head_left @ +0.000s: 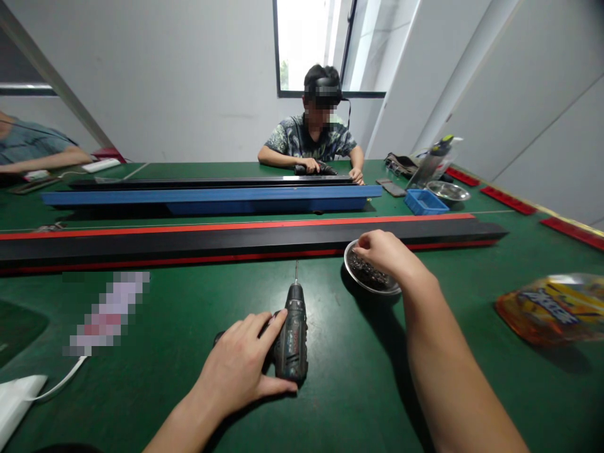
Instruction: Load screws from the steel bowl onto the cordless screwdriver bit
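A cordless drill (293, 340) lies on its side on the green table, its long thin bit pointing away from me. My left hand (245, 358) is closed around its grip, with the thumb behind the body. My right hand (381, 251) reaches over the rim of a round metal bowl (350, 274), fingers pinched together and bent down into it. Small dark pieces (370, 272), perhaps screws, fill the bowl. What the right fingertips hold, if anything, is hidden. Just beyond the bit runs a long black bar (212, 242) with red edges.
Farther back are a long blue bar (212, 198), a blue tray (426, 202) and another metal bowl (448, 190). Across the table a person (314, 135) handles a drill. A yellow-orange packet (554, 309) lies right; a cable (63, 384) runs at left.
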Demonstrator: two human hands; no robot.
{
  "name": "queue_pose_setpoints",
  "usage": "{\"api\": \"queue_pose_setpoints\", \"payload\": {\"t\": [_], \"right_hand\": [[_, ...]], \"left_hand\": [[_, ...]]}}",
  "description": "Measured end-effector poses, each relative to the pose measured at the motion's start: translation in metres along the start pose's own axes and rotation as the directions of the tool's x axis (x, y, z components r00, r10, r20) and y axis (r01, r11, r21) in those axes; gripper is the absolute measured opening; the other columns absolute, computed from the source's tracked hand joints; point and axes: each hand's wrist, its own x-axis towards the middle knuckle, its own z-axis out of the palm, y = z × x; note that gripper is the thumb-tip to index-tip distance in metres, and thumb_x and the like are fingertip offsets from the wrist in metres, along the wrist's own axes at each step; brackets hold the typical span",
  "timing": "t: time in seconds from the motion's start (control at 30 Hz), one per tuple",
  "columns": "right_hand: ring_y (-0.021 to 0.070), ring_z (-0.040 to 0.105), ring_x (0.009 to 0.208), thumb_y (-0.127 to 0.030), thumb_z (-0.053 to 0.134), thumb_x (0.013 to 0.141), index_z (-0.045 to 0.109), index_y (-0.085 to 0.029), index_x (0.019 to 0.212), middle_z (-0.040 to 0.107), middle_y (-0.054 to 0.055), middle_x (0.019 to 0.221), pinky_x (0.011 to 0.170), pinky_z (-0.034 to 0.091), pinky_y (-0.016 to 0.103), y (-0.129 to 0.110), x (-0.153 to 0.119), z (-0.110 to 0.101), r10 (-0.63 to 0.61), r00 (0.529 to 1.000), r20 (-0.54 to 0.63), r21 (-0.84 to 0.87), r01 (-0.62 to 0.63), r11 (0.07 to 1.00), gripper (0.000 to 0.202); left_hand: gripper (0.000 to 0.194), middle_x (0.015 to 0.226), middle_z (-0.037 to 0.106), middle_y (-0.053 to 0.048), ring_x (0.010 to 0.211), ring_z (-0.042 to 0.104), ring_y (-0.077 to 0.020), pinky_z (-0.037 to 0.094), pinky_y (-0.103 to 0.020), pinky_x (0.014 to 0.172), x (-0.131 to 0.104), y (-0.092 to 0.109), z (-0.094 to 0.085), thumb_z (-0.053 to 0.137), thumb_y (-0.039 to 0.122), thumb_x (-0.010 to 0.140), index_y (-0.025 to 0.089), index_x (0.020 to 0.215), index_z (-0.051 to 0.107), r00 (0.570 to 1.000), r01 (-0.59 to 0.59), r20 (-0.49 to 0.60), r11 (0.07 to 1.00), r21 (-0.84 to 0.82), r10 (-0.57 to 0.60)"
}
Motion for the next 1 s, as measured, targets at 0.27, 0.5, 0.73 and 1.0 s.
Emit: {"api": "queue_pose_setpoints", "payload": {"t": [0.27, 0.5, 0.73, 1.0], "right_hand": [[0.0235, 0.071, 0.076, -0.017, 0.067, 0.086, 0.079, -0.018, 0.085, 0.077, 0.012, 0.085, 0.063, 0.041, 0.029, 0.012, 0.000, 0.006, 0.059, 0.998, 0.032, -0.057, -0.057, 0.997, 0.012], [0.0226, 0.073, 0.081, -0.019, 0.073, 0.088, 0.080, -0.019, 0.086, 0.079, 0.009, 0.088, 0.072, 0.048, 0.028, -0.005, 0.001, 0.008, -0.068, 0.979, -0.194, 0.173, 0.102, 0.980, 0.007], [0.0202, 0.073, 0.079, -0.024, 0.075, 0.090, 0.080, -0.019, 0.087, 0.080, 0.006, 0.087, 0.073, 0.053, 0.028, -0.073, 0.007, 0.075, -0.161, 0.957, -0.242, 0.610, 0.279, 0.741, 0.007], [0.0210, 0.072, 0.079, -0.028, 0.074, 0.087, 0.079, -0.016, 0.087, 0.079, 0.007, 0.087, 0.076, 0.054, 0.031, -0.068, 0.019, 0.144, -0.024, 0.980, -0.198, 0.743, 0.165, 0.649, 0.012]], "left_hand": [[0.116, 0.135, 0.064, -0.018, 0.112, 0.065, -0.0364, 0.056, -0.050, 0.095, 0.000, 0.001, 0.000, 0.086, 0.076, 0.065, 0.019, 0.156, 0.042, 1.000, -0.001, 0.008, 1.000, 0.000, 0.001], [0.115, 0.135, 0.064, -0.017, 0.112, 0.065, -0.0359, 0.056, -0.049, 0.094, 0.000, 0.000, -0.001, 0.085, 0.076, 0.066, 0.021, 0.157, 0.041, 1.000, -0.002, 0.006, 1.000, -0.007, 0.002], [0.111, 0.135, 0.064, -0.014, 0.112, 0.065, -0.0354, 0.056, -0.049, 0.095, -0.002, 0.002, -0.005, 0.086, 0.072, 0.067, 0.023, 0.157, 0.042, 1.000, 0.008, 0.012, 0.999, -0.048, -0.007], [0.112, 0.136, 0.064, -0.014, 0.113, 0.065, -0.0357, 0.055, -0.049, 0.097, -0.004, 0.003, -0.005, 0.086, 0.072, 0.066, 0.024, 0.157, 0.042, 1.000, -0.009, 0.011, 0.998, -0.068, 0.010]]}}
